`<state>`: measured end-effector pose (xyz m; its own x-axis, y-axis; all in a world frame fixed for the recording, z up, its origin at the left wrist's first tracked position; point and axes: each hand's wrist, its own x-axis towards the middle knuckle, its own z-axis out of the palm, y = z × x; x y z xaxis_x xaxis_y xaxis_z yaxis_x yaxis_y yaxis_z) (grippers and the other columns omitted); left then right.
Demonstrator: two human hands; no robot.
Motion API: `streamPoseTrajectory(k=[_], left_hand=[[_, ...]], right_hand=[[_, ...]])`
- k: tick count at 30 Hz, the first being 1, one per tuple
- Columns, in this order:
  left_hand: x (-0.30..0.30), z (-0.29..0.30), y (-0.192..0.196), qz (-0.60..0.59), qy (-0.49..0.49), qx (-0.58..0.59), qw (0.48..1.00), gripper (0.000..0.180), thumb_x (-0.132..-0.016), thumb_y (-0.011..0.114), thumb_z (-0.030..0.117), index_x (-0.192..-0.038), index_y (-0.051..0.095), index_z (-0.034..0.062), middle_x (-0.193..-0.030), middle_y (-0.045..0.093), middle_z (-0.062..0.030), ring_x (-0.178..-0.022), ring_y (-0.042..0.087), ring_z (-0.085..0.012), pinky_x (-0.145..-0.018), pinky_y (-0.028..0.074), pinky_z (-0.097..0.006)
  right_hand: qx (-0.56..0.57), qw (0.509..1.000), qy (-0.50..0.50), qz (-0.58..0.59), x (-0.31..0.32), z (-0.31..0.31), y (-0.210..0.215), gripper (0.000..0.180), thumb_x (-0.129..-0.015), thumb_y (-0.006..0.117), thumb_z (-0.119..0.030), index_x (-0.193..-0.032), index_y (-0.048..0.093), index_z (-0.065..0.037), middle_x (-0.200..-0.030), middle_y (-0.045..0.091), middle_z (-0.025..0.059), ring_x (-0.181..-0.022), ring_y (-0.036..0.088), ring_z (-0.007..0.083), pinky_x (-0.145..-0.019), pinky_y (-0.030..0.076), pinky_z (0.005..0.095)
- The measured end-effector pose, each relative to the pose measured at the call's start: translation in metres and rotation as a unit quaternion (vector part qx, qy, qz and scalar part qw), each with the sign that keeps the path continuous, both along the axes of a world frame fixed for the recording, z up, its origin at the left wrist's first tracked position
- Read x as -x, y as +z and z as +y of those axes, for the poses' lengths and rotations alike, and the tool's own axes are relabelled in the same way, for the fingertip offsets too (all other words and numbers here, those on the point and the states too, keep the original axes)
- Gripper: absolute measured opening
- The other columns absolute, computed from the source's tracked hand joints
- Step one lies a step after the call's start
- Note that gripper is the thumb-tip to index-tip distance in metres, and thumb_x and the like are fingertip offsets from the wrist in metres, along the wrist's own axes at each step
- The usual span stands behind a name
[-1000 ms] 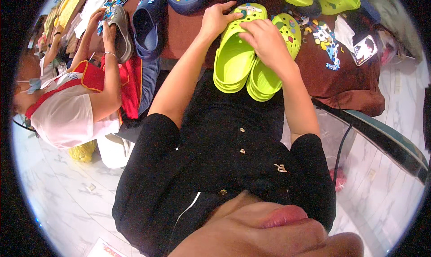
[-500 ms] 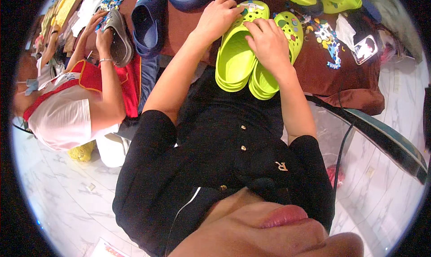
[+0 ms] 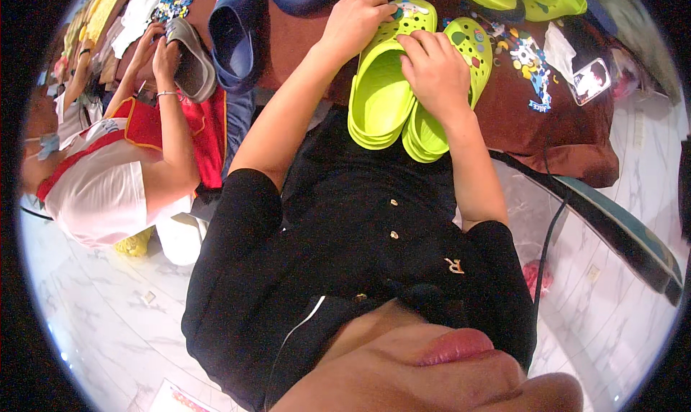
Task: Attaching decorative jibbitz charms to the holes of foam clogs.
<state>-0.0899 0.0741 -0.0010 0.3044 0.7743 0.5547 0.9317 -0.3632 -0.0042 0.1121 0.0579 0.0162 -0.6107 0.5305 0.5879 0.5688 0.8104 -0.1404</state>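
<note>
A: Principal item?
B: One pair, lime green: left clog [image 3: 378, 99] and right clog [image 3: 475, 56]. Side by side, toes pointing away from the wearer, at the near edge of a brown cloth [image 3: 504, 128]. Charms on both toes.

A: Left hand?
B: Left hand [image 3: 358, 23]: fingers bent, tips at the toe of the left clog, beside a dark green charm [image 3: 396, 13]. Whether they grip, cannot tell.

A: Right hand?
B: Right hand [image 3: 437, 74]: fingers curled, laid across between the two clogs, tips on the left clog's upper near its opening. Firmness of hold, cannot tell.

A: Items to the right?
B: Loose charms [image 3: 531, 56], assorted, scattered on the cloth. White tissue [image 3: 558, 51], crumpled. Phone-like slab [image 3: 591, 82], light-rimmed, just beside the tissue. Further lime-green footwear [image 3: 551, 0], along the far edge of view.

A: Items to the left?
B: Navy clog [image 3: 234, 45], one, opening visible. Grey clog [image 3: 193, 63], one, at the hands of a co-worker [image 3: 101, 196]; white top, red apron.
</note>
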Motion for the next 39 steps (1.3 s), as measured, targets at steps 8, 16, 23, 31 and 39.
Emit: streamPoseTrajectory(k=[8, 16, 23, 31, 39], left_hand=[[0.009, -0.004, -0.013, -0.174, -0.007, 0.024, 0.984, 0.021, -0.076, 0.072, 0.021, -0.091, 0.075, 0.0074, -0.092, 0.071, -0.0061, -0.093, 0.063, -0.0249, -0.082, 0.052, -0.037], [0.010, -0.005, -0.017, -0.239, -0.007, 0.062, 0.969, 0.019, -0.076, 0.073, 0.019, -0.088, 0.074, 0.0054, -0.091, 0.071, -0.0083, -0.092, 0.065, -0.0265, -0.083, 0.053, -0.038], [0.001, -0.012, 0.004, -0.075, -0.034, 0.027, 0.996, 0.020, -0.074, 0.068, 0.016, -0.091, 0.074, 0.0072, -0.096, 0.069, -0.0056, -0.099, 0.062, -0.0251, -0.084, 0.053, -0.037], [-0.004, -0.025, 0.023, 0.153, -0.018, 0.096, 0.983, 0.032, -0.076, 0.060, 0.014, -0.105, 0.068, 0.0043, -0.104, 0.063, -0.0068, -0.112, 0.055, -0.0239, -0.089, 0.049, -0.036], [-0.023, -0.019, 0.052, 0.285, -0.044, 0.182, 0.940, 0.011, -0.074, 0.064, 0.015, -0.080, 0.070, 0.0093, -0.088, 0.066, -0.0043, -0.097, 0.060, -0.0225, -0.079, 0.049, -0.034]], right_hand=[[0.024, 1.000, 0.006, -0.012, -0.002, -0.003, 0.006, 0.027, -0.076, 0.069, -0.017, -0.103, 0.067, -0.013, -0.099, 0.063, 0.0019, -0.093, 0.060, 0.0217, -0.078, 0.052, 0.0351], [0.030, 0.999, 0.005, -0.009, -0.002, -0.002, 0.005, 0.029, -0.075, 0.070, -0.016, -0.103, 0.066, -0.014, -0.099, 0.062, 0.0017, -0.092, 0.060, 0.0215, -0.077, 0.052, 0.0351], [0.021, 1.000, -0.004, -0.003, -0.003, -0.001, 0.003, 0.028, -0.074, 0.069, -0.015, -0.102, 0.067, -0.014, -0.097, 0.063, 0.0018, -0.092, 0.060, 0.0213, -0.076, 0.052, 0.0345], [-0.004, 1.000, -0.005, 0.010, 0.000, 0.000, -0.002, 0.025, -0.073, 0.069, -0.016, -0.099, 0.068, -0.013, -0.095, 0.063, 0.0015, -0.090, 0.061, 0.0207, -0.073, 0.053, 0.0335], [-0.008, 1.000, -0.012, 0.017, -0.001, -0.001, -0.003, 0.025, -0.074, 0.068, -0.015, -0.099, 0.068, -0.012, -0.094, 0.063, 0.0017, -0.088, 0.060, 0.0205, -0.071, 0.052, 0.0332]])
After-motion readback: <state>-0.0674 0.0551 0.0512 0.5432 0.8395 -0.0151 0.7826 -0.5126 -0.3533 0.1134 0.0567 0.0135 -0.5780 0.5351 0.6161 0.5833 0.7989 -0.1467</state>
